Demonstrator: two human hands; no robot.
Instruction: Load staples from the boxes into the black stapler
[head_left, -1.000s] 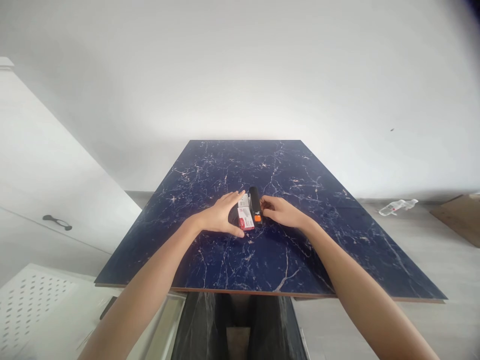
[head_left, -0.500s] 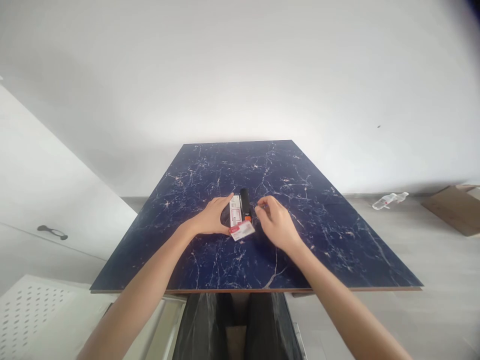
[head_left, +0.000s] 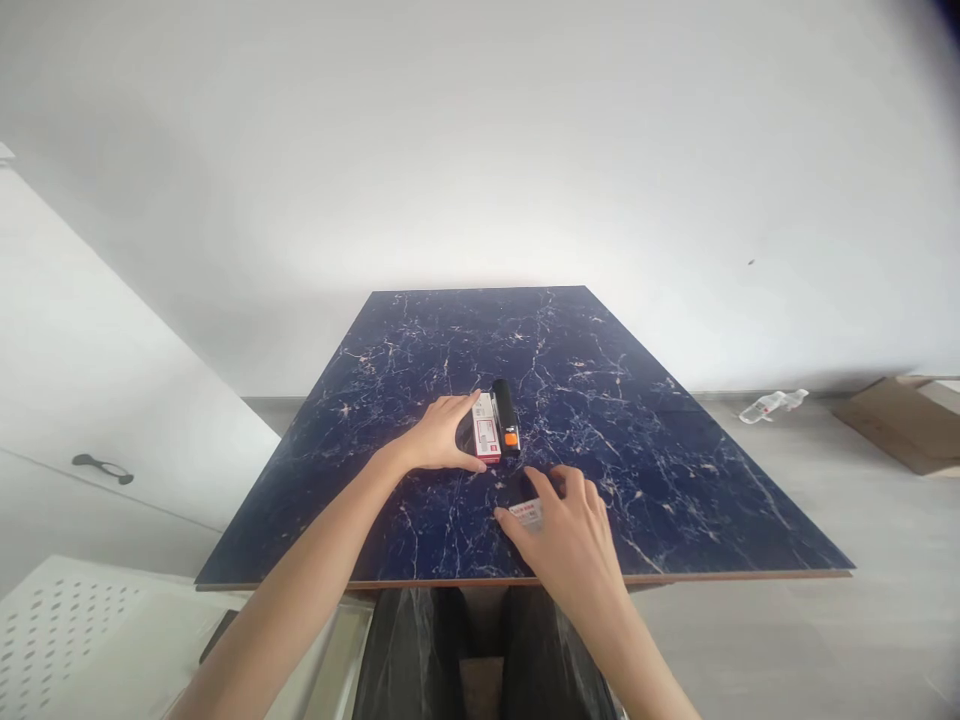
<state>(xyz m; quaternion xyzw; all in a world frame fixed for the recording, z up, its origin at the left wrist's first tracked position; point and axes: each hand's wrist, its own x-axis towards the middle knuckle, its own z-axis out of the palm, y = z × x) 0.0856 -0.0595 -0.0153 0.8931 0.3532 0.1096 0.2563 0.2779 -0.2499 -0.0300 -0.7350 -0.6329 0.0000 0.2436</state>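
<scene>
My left hand [head_left: 441,437] curls round a small red and white box [head_left: 486,439] that stands on the dark blue marble table [head_left: 645,470]. A black stapler with an orange end [head_left: 506,415] lies right beside the box on its right. Nearer to me, my right hand [head_left: 566,530] pinches a small white and red card or lid [head_left: 527,514] just above the tabletop.
A white cabinet with a dark handle [head_left: 103,467] stands at the left. A perforated white panel [head_left: 67,625] lies low at the left. On the floor at the right are a plastic bottle [head_left: 769,405] and a cardboard box [head_left: 900,420].
My right hand has pulled back from the stapler toward me, carrying the small white and red piece away from the box. My left hand has stayed on the box.
</scene>
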